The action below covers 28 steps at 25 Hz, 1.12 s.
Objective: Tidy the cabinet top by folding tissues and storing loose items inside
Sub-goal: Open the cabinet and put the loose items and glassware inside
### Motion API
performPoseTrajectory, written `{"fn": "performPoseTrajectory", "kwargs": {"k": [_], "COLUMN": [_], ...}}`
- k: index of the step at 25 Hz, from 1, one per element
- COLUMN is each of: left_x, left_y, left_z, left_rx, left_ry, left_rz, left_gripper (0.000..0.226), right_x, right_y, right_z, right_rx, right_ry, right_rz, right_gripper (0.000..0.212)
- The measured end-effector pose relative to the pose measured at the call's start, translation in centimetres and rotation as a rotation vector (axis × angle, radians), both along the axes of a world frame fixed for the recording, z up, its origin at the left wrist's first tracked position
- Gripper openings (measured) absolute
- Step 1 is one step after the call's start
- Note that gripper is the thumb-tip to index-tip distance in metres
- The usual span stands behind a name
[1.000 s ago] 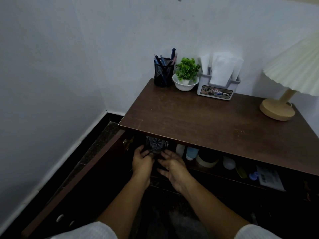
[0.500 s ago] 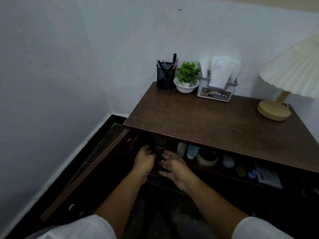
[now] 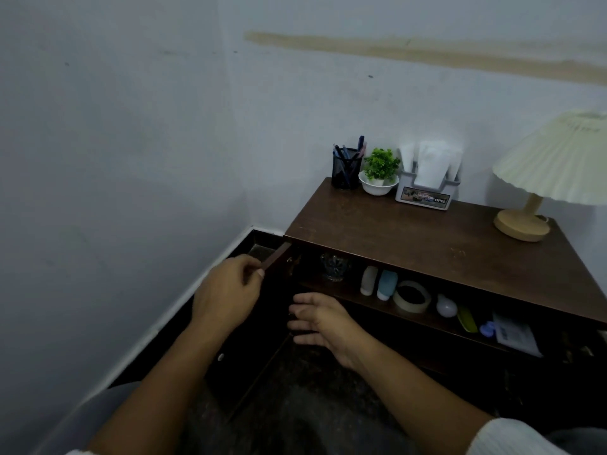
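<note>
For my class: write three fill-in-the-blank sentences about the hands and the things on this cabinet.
The left hand grips the edge of the cabinet door, which stands ____.
The right hand holds ____.
The plant stands ____ the pen holder and the tissue holder.
Missing words: open; nothing; between.

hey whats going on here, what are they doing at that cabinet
A person is working at a wooden cabinet with its door open. Their left hand grips the door's top edge, while the right hand hovers open and empty in front of the inner shelf. A glass stands on that shelf, with small bottles and a tape roll further along. On top stand a pen holder, plant, tissue holder and lamp.
</note>
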State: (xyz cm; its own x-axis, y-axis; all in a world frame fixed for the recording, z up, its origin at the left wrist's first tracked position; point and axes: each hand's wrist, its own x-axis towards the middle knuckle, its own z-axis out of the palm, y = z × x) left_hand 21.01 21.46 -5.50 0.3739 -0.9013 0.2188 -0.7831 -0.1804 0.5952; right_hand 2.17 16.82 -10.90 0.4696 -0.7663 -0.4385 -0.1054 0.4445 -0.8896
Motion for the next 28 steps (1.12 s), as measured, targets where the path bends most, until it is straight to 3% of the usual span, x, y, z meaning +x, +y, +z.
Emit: {"fn": "performPoseTrajectory", "kwargs": {"k": [4, 7, 12, 16, 23, 28], "left_x": [3.9, 4.6, 2.1, -1.1, -8.1, -13.4], "left_y": [2.0, 2.7, 3.8, 3.3, -0.1, -2.4], "left_z": [-1.9, -2.7, -2.3, -2.1, -2.8, -3.4], "left_rx": [0.314, 0.345, 0.317, 0.425, 0.492, 0.495], "left_ry": [0.043, 0.158, 0.664, 0.786, 1.004, 1.082], "left_rz": [0.123, 0.089, 0.073, -0.066, -0.215, -0.309], "left_gripper": [0.033, 0.043, 0.034, 0.039, 0.071, 0.083], "right_x": [3.4, 4.8, 3.6, -0.7, -8.8, -11.8], "right_y": [3.3, 4.9, 6.7, 6.3, 3.6, 1.7], "right_z": [0.3, 0.0, -0.9, -0.7, -1.0, 0.0], "right_rx": [-0.029, -0.023, -0.039, -0.008, 0.013, 0.043], "right_ry": [0.038, 0.064, 0.149, 0.179, 0.278, 0.110], "right_rz": [0.120, 0.178, 0.253, 0.119, -0.256, -0.532], "right_gripper": [0.049, 0.050, 0.036, 0.039, 0.041, 0.031]}}
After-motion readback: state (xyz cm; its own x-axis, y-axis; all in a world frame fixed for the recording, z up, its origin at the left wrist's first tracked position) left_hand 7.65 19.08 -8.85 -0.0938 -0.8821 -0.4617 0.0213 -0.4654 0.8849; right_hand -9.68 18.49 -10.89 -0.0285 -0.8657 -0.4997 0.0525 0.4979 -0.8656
